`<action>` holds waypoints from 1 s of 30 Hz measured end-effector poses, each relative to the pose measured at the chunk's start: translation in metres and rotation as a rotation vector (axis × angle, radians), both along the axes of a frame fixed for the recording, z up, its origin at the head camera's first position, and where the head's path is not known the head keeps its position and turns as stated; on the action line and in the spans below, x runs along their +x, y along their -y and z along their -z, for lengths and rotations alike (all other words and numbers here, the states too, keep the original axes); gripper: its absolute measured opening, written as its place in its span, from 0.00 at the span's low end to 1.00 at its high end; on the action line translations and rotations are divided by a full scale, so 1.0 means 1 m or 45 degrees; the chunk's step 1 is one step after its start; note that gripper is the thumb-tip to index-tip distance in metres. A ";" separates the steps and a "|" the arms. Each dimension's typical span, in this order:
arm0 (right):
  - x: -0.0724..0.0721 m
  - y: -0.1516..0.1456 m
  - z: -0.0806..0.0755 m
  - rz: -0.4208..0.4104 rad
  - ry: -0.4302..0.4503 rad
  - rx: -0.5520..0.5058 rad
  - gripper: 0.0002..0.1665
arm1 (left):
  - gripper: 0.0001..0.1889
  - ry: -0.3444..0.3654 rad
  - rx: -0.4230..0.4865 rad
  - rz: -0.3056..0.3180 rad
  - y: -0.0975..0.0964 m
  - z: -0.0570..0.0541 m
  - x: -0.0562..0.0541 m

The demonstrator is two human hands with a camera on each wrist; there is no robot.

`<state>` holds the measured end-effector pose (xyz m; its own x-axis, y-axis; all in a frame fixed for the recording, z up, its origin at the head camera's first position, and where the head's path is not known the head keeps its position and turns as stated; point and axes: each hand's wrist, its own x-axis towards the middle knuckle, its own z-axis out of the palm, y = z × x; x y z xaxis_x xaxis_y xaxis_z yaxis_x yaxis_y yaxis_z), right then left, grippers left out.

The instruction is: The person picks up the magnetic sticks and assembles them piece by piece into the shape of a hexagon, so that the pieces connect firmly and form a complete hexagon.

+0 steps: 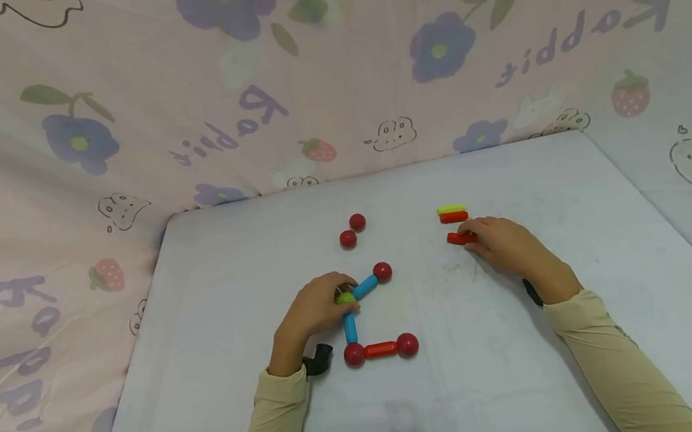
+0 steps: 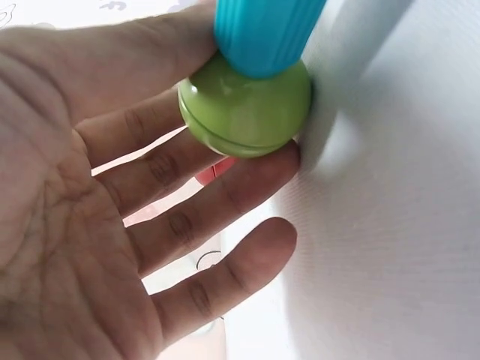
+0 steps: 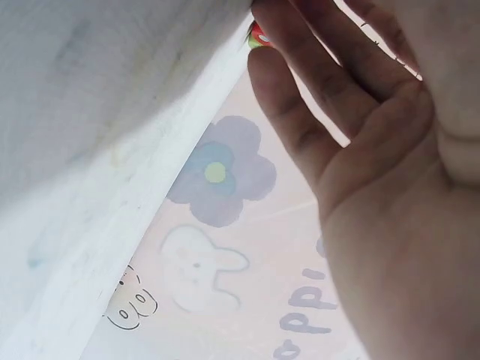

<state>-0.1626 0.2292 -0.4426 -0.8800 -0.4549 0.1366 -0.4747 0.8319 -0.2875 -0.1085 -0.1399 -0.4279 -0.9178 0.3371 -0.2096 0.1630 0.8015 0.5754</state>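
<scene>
My left hand [image 1: 317,303] grips a green ball [image 1: 346,299] between thumb and fingers, seen close up in the left wrist view. Two blue rods leave that ball: the upper blue rod [image 1: 365,286] ends at a red ball [image 1: 383,271], the lower blue rod [image 1: 350,328] at a corner red ball [image 1: 354,355]. From the corner, a red connecting rod [image 1: 381,349] reaches an end red ball [image 1: 407,344]. Over on the right, my right hand [image 1: 505,246] pinches a loose red rod [image 1: 457,238]; its fingers hide the rod's right end.
Beyond the right hand, a yellow rod [image 1: 452,209] and another red rod [image 1: 454,217] lie side by side. Two loose red balls [image 1: 348,239] sit behind the joined pieces. A printed curtain [image 1: 333,78] hangs along the back of the white table [image 1: 231,255].
</scene>
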 end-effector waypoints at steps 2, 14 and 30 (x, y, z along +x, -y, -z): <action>0.000 0.000 0.000 -0.005 -0.002 0.008 0.19 | 0.19 -0.002 0.003 0.005 0.001 0.000 0.000; 0.000 -0.001 0.004 -0.025 -0.007 -0.017 0.19 | 0.19 -0.013 -0.012 -0.010 0.006 0.000 0.002; 0.011 0.033 -0.004 -0.207 0.041 -0.085 0.17 | 0.17 -0.023 -0.034 0.014 -0.001 -0.006 0.003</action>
